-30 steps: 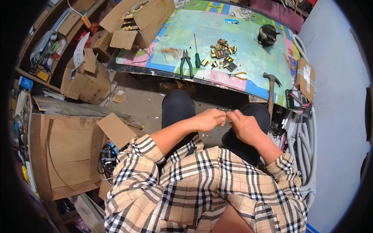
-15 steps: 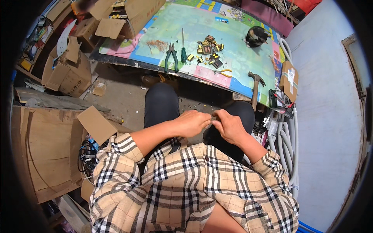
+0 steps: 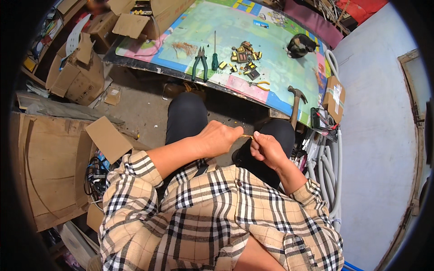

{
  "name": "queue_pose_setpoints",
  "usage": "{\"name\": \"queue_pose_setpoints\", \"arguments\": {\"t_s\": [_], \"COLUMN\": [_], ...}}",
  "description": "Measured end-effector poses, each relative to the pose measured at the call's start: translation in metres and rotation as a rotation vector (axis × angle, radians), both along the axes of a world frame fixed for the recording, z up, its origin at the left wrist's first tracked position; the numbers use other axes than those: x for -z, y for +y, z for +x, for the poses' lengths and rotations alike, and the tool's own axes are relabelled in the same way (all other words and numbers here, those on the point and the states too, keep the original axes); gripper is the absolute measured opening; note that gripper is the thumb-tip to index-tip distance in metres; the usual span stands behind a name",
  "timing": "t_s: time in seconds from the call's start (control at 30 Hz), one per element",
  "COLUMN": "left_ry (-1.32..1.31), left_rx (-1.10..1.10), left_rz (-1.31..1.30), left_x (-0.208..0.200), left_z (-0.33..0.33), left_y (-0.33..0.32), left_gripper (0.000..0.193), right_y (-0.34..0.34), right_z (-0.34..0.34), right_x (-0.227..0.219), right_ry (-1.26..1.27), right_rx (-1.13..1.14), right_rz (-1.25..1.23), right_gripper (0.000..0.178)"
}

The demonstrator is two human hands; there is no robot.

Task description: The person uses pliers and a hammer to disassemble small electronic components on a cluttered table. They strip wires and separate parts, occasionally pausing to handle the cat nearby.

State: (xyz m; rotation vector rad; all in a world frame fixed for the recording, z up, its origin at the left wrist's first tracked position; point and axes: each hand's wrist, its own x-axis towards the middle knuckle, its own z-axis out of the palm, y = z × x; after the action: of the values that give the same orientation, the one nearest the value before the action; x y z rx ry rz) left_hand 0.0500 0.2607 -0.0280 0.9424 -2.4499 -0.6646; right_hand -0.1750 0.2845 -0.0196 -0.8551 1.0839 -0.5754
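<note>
left hand [image 3: 217, 137] and right hand [image 3: 267, 149] pinching, fingertips nearly meeting

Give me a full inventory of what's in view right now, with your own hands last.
Play mat: one, green-blue with pink patches, on the floor ahead.
Pliers: one, dark green handles, mat's near edge.
Screwdriver: one, green handle, right of the pliers.
Small parts pile: one cluster, black and yellow, mid-mat.
Yellow-handled cutters: one, near the pile.
Hammer: one, wooden handle, mat's right corner.
Cardboard boxes: several, brown, left.
Hoses: several, pale grey, right.
Thin wire: one, yellowish, between both hands.
Left hand: pinching the wire.
Right hand: pinching its other end.
</note>
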Motion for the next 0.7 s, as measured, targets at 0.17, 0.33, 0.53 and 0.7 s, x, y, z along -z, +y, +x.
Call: {"name": "queue_pose_setpoints", "arguments": {"t_s": [0.17, 0.33, 0.53, 0.7], "left_ry": [0.376, 0.355, -0.074, 0.158], "left_rx": [0.120, 0.169, 0.073, -0.071], "left_rz": [1.036, 1.052, -0.402, -0.005], "left_x": [0.002, 0.004, -0.008, 0.024], "left_z": [0.013, 0.014, 0.004, 0.003], "left_y": [-0.016, -0.020, 0.001, -0.001], "left_gripper": [0.026, 0.021, 0.011, 0.013], "right_y": [0.000, 0.000, 0.004, 0.007], "right_z": [0.015, 0.012, 0.009, 0.017], "right_x": [-0.030, -0.018, 0.004, 0.001], "right_ry": [0.935, 0.809, -0.716, 0.217], "right_rx": [-0.284, -0.427, 0.054, -0.031], "right_rz": [-1.254, -1.211, 0.330, -0.251], "right_gripper": [0.022, 0.025, 0.047, 0.037]}}
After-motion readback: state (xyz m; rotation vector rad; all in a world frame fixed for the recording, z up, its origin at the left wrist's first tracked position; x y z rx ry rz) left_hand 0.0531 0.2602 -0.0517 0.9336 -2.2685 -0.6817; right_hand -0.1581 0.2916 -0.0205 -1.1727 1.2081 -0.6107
